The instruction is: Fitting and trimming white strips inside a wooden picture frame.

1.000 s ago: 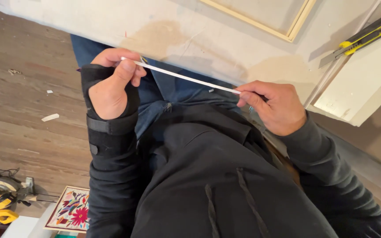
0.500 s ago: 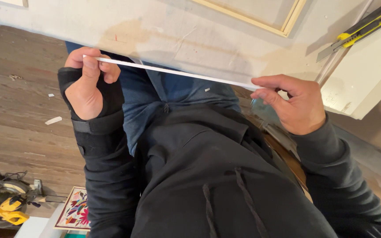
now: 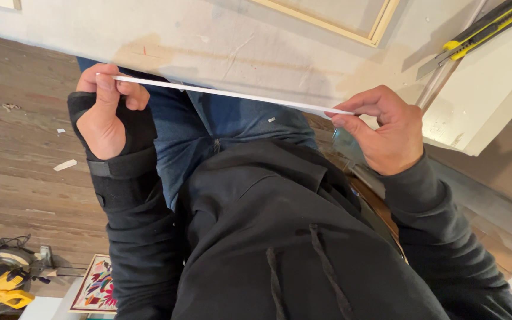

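Observation:
A long thin white strip [image 3: 226, 93] stretches between both hands, just in front of the edge of a white panel [image 3: 220, 41]. My left hand [image 3: 106, 112], in a black wrist brace, pinches the strip's left end between thumb and fingers. At the right end, my right hand [image 3: 383, 130] grips the strip with thumb and fingertips. Below the strip are my blue jeans and black hooded top.
A yellow and black utility knife [image 3: 487, 29] lies on the white board at the upper right. A wood-framed inset [image 3: 339, 21] sits in the panel. On the wood floor lie small white scraps [image 3: 65, 165], a yellow circular saw [image 3: 4, 284] and a patterned tile [image 3: 97, 284].
Both hands have drawn further apart along the strip, the left hand moving left and up, the right hand moving right. The strip now spans a longer stretch between them.

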